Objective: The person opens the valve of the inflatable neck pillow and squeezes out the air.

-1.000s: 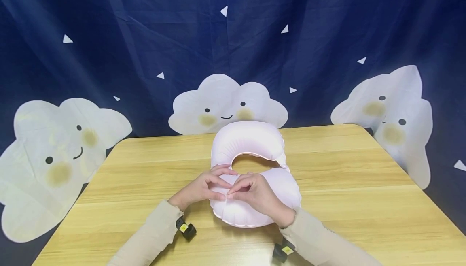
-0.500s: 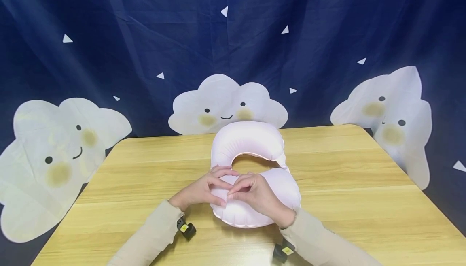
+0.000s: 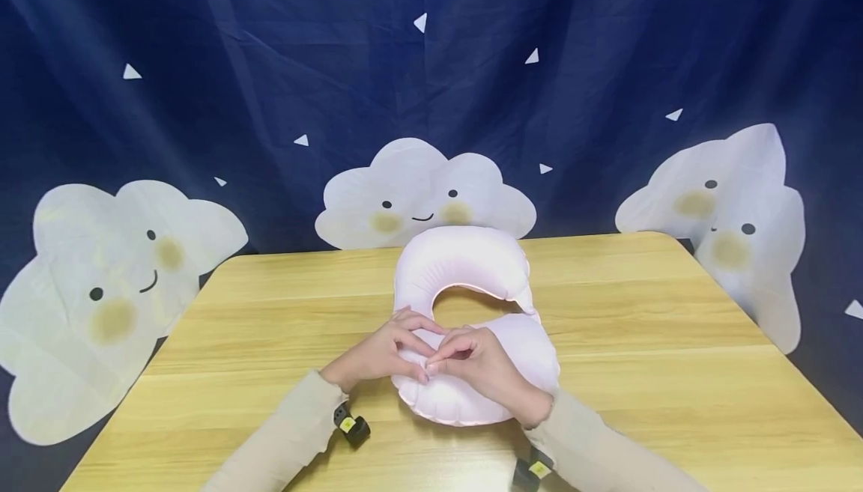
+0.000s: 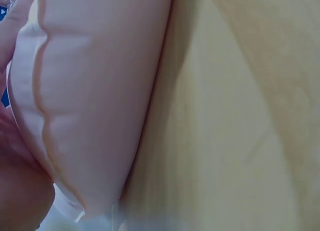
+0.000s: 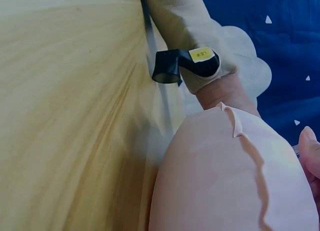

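The worktop [image 3: 270, 312] runs wide on either side of the pale pink neck pillow [image 3: 465, 252], leaving more open room there than behind it: in the head view the pillow's far arc overlaps the worktop's straight back edge, where the dark blue curtain [image 3: 472, 65] begins. The front edge is out of frame. Both forearms come in from below, each with a black wrist camera, the left one [image 3: 353, 428] and the right one [image 3: 531, 469], under its beige sleeve.

The left wrist view adds the puckered seam [image 4: 40, 101] along the pillow's side and the shadow where its underside meets the worktop. The right wrist view shows the yellow label on the left wrist camera and the pillow's rounded side rising in front of the left wrist; the head view gives the whole curved shape around its central gap.

The pillow lies under both hands. The left grip [image 3: 391, 346] rests on its near lobe, fingers spread, with a clear space between thumb and forefinger. Just beside it, the right grip [image 3: 479, 365] is drawn together, thumb and forefinger pinching a small piece [image 3: 429, 365] at the pillow's surface, too small to make out.
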Action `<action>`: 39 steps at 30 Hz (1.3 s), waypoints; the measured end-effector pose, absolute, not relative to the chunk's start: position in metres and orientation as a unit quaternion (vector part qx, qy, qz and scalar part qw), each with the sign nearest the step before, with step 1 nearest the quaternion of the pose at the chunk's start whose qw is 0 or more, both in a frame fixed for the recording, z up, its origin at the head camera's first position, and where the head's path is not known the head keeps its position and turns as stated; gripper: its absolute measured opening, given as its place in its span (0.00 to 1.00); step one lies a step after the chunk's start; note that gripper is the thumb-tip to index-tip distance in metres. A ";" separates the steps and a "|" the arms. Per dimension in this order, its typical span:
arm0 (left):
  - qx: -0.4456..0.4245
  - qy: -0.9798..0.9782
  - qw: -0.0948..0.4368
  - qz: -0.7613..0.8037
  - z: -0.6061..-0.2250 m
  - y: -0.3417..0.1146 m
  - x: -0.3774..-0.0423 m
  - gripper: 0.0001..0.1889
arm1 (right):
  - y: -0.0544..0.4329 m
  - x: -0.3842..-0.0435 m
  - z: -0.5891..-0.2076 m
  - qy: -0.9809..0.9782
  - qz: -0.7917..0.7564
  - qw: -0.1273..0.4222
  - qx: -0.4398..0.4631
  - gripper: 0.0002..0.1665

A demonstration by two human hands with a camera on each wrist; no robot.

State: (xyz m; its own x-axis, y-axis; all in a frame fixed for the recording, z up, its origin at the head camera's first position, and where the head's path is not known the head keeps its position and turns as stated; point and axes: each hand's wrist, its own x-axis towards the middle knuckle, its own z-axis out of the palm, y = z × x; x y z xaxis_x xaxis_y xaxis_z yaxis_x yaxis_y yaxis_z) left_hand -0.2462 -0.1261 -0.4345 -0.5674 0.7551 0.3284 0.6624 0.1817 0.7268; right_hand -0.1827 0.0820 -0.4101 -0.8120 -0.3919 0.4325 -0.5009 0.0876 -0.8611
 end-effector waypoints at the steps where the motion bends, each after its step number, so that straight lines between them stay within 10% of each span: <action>1: 0.459 0.768 0.054 0.444 -0.435 -0.126 -0.246 0.14 | 0.082 -0.183 -0.411 -0.735 0.606 0.044 0.301 0.05; 21: 0.431 0.774 0.065 0.460 -0.415 -0.120 -0.233 0.10 | 0.085 -0.176 -0.416 -0.750 0.565 0.122 0.322 0.04; 30: 0.422 0.771 0.053 0.475 -0.438 -0.122 -0.244 0.08 | 0.084 -0.167 -0.419 -0.838 0.441 0.155 0.282 0.26; 39: 0.422 0.752 0.081 0.500 -0.437 -0.123 -0.243 0.09 | 0.080 -0.169 -0.420 -0.872 0.374 0.155 0.277 0.22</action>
State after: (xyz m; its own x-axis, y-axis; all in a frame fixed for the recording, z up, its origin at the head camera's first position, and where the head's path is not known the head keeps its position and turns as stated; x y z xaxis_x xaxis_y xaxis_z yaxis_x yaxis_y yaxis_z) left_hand -0.2431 -0.1229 -0.4374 -0.6303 0.7159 0.3004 0.5536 0.1431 0.8204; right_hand -0.1690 0.0803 -0.4195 -0.7990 -0.3667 0.4765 -0.5980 0.5675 -0.5660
